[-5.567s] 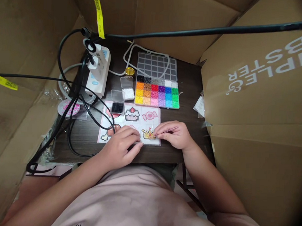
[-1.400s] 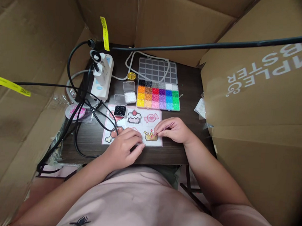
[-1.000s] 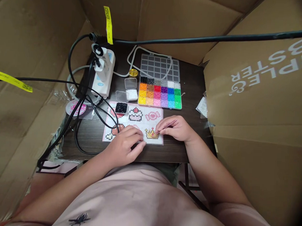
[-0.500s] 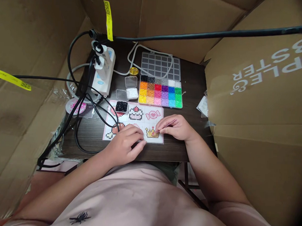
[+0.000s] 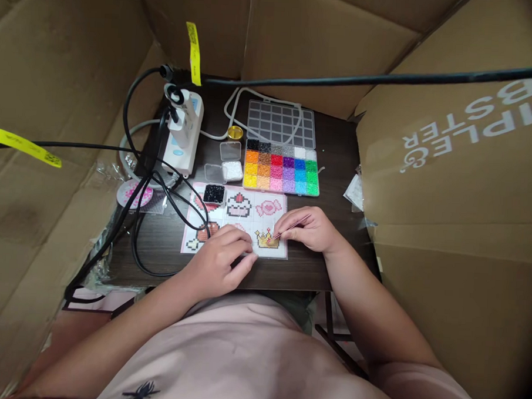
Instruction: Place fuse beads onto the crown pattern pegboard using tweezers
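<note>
1. Step in hand, judged: seating a bead in the yellow crown motif [image 5: 265, 239] on the white square pegboard over a pink pattern sheet [image 5: 235, 222].
2. Right hand [image 5: 311, 230]: pinched shut on one thin metal tweezers [image 5: 291, 226], tip at the crown.
3. Left hand [image 5: 222, 257]: curled, pressing the pegboard's near edge; holds nothing visible.
4. One open compartmented bead box of sorted colours [image 5: 281, 166], eighteen filled cells.
5. One small tray of black beads [image 5: 214, 193].
6. Next move calls for a steady tip.
</note>
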Tool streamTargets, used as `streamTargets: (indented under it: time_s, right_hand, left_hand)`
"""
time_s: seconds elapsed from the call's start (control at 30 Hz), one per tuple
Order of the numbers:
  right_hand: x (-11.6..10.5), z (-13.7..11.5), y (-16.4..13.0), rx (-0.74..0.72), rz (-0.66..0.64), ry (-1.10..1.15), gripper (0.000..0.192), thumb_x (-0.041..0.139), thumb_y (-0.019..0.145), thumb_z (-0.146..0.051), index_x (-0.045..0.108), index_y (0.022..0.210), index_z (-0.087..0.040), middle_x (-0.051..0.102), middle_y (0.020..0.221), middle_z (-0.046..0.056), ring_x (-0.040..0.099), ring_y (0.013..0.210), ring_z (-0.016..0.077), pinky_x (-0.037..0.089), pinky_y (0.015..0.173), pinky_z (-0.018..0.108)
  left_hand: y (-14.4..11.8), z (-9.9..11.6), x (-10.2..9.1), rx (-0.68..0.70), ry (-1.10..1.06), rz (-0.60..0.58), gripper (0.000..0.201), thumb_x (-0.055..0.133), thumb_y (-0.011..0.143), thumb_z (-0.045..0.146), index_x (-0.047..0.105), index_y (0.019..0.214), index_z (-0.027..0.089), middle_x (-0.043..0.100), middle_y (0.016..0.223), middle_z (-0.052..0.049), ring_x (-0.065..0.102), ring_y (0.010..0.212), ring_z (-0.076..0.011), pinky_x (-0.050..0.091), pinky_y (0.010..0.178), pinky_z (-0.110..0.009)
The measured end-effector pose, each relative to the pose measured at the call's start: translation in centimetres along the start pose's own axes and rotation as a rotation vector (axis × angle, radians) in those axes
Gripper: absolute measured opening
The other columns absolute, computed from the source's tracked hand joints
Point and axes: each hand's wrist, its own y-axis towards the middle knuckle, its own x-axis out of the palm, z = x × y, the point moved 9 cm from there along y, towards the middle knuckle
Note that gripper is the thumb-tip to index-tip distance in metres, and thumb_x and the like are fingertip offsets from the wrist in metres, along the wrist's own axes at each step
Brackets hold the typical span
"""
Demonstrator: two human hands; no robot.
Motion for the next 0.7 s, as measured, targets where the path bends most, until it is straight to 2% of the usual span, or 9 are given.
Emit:
streamTargets:
  time_s: [0.1, 0.23, 0.33, 0.43, 0.6, 0.7]
  right_hand:
    - [-0.5, 0.1, -0.1, -0.023, 0.066, 0.052, 0.003, 0.081, 0.074, -0.019, 0.079, 0.075, -0.016, 0.076, 0.077, 0.008, 0.069, 0.066, 0.0154, 0.055, 0.063, 0.025]
    - [-1.0, 0.7, -0.2, -0.048, 0.187, 0.232, 0.007, 0.081, 0.076, -0.025, 0.079, 0.076, -0.018, 0.074, 0.077, 0.007, 0.049, 0.045, 0.0065, 0.036, 0.041, 0.020]
    - [-2.0, 1.2, 0.0, -0.059, 0.329, 0.383, 0.014, 0.085, 0.072, -0.031, 0.078, 0.072, -0.019, 0.072, 0.074, 0.006, 0.040, 0.041, 0.0046, 0.027, 0.038, 0.020]
    - [-3.5, 0.9, 0.4, -0.090, 0.488, 0.451, 0.017, 0.086, 0.070, -0.034, 0.077, 0.069, -0.019, 0.071, 0.073, 0.005, 0.036, 0.040, 0.0032, 0.024, 0.038, 0.021]
    - [-5.9, -0.7, 2.4, -0.123, 0.705, 0.395, 0.023, 0.087, 0.066, -0.037, 0.075, 0.068, -0.017, 0.071, 0.070, 0.006, 0.035, 0.042, 0.0038, 0.027, 0.040, 0.022]
    - [-6.7, -1.0, 3.7, -0.109, 0.834, 0.219, 0.029, 0.081, 0.068, -0.042, 0.073, 0.069, -0.015, 0.069, 0.065, 0.007, 0.037, 0.042, 0.0060, 0.029, 0.040, 0.024]
  left_hand:
    - [0.0, -0.1, 0.0, -0.019, -0.014, 0.000, 0.006, 0.058, 0.091, 0.015, 0.063, 0.090, 0.017, 0.066, 0.091, -0.006, 0.057, 0.089, -0.0184, 0.047, 0.081, -0.034]
    - [-0.1, -0.1, 0.1, -0.028, -0.023, -0.010, 0.006, 0.056, 0.092, 0.014, 0.061, 0.090, 0.018, 0.065, 0.091, -0.005, 0.057, 0.088, -0.0179, 0.046, 0.080, -0.034]
    - [-0.2, -0.3, 0.3, -0.039, -0.020, -0.023, 0.008, 0.054, 0.093, 0.013, 0.059, 0.090, 0.018, 0.064, 0.091, -0.005, 0.057, 0.089, -0.0180, 0.046, 0.079, -0.034]
    - [-0.2, -0.4, 0.4, -0.045, -0.005, -0.018, 0.009, 0.053, 0.093, 0.012, 0.058, 0.089, 0.019, 0.063, 0.090, -0.005, 0.058, 0.088, -0.0180, 0.047, 0.076, -0.033]
    - [-0.2, -0.2, 0.2, -0.033, 0.005, -0.014, 0.010, 0.052, 0.093, 0.012, 0.057, 0.087, 0.018, 0.063, 0.089, -0.006, 0.058, 0.088, -0.0183, 0.047, 0.076, -0.034]
    - [-0.2, -0.1, 0.1, -0.035, 0.013, -0.010, 0.010, 0.053, 0.093, 0.012, 0.057, 0.088, 0.019, 0.063, 0.090, -0.006, 0.058, 0.088, -0.0182, 0.047, 0.076, -0.033]
